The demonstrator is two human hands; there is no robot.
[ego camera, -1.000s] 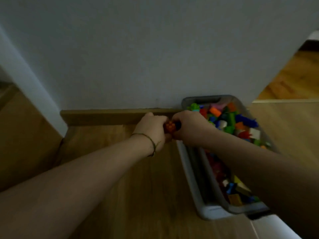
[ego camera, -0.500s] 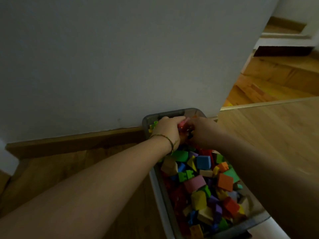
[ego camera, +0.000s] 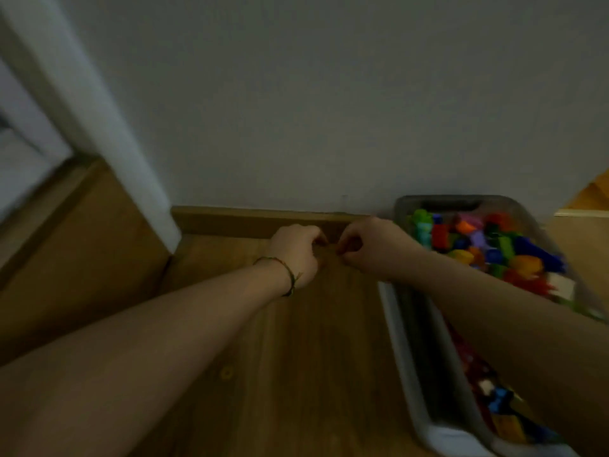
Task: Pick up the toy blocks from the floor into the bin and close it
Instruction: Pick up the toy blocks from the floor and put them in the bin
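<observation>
Blocks [ego camera: 487, 245]: heaped in bin [ego camera: 400, 324], right, against wall. Left hand [ego camera: 296, 250] and right hand [ego camera: 375, 250] curled near floor [ego camera: 296, 357], far end; cannot tell if holding anything. Best scoop low, clear rim before dropping.

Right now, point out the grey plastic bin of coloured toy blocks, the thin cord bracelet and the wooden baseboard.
grey plastic bin [ego camera: 400, 209], head view, far rim's left corner.
thin cord bracelet [ego camera: 286, 268], head view, strand crossing the wrist.
wooden baseboard [ego camera: 230, 221], head view, front face, left stretch.
</observation>
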